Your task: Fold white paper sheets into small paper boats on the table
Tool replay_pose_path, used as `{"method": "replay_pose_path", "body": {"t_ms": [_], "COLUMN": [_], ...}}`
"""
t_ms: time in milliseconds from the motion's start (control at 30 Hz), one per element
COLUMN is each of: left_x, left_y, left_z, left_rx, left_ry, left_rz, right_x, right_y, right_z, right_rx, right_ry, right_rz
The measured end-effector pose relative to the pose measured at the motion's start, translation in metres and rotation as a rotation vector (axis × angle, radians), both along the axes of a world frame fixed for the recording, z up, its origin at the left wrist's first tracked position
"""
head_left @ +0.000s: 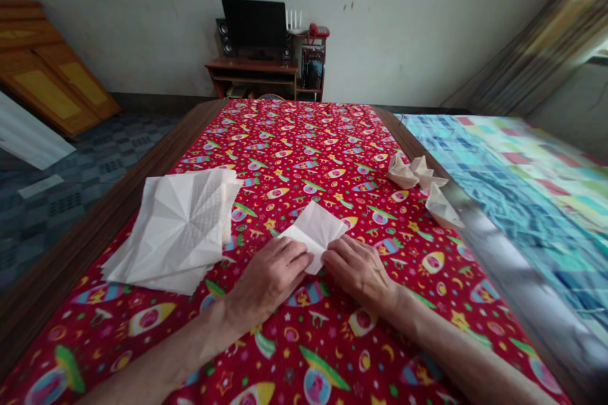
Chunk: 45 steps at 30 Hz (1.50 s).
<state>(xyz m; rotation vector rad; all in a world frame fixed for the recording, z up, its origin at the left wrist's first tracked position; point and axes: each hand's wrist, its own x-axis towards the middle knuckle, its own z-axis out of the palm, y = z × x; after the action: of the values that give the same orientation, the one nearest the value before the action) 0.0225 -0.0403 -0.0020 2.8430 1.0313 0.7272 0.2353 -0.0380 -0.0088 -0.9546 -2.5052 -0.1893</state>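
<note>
A small sheet of white paper (314, 226) with crease lines lies on the red patterned cloth (304, 171), between my hands. My left hand (280, 266) has its fingers closed on the paper's left and near edge. On the opposite side, my right hand (358, 266) grips the right edge, its fingers bent over it. The fingers hide part of both edges. Left of my hands is a loose stack of creased white paper sheets (175, 228). Several folded paper boats (402, 172) stand on the cloth at the right; the nearest paper boat (441, 205) sits close to the table's edge.
The cloth covers a table with a dark wooden edge (156, 152). A bed with a blue checked cover (513, 183) adjoins its right side. Beyond the far end stands a desk (251, 65) with a monitor (254, 24). A wooden cabinet (57, 69) is at the far left.
</note>
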Motion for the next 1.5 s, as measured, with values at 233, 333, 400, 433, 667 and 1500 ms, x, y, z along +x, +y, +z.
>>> {"method": "replay_pose_path", "body": {"t_ms": [233, 333, 400, 433, 667, 1500], "left_x": [0.000, 0.001, 0.003, 0.004, 0.009, 0.008], "left_y": [0.001, 0.006, 0.009, 0.010, 0.018, 0.025], "left_z": [-0.016, -0.017, -0.015, -0.014, -0.008, -0.005], "left_rx": [-0.150, -0.263, -0.309, -0.316, -0.356, -0.374], "left_ry": [-0.142, -0.205, -0.202, -0.193, -0.148, -0.148], "left_rz": [0.036, 0.118, 0.173, 0.199, 0.318, 0.318], "right_x": [0.011, 0.013, 0.013, 0.013, 0.015, 0.012], "right_y": [-0.001, 0.000, 0.000, -0.001, -0.012, -0.013], "right_z": [-0.011, -0.012, -0.011, -0.010, -0.003, -0.005], "right_rx": [-0.228, -0.331, -0.341, -0.328, -0.170, -0.126], "right_ry": [0.182, 0.270, 0.300, 0.301, 0.059, -0.046], "right_rz": [-0.058, -0.073, -0.092, -0.100, 0.044, 0.020]}}
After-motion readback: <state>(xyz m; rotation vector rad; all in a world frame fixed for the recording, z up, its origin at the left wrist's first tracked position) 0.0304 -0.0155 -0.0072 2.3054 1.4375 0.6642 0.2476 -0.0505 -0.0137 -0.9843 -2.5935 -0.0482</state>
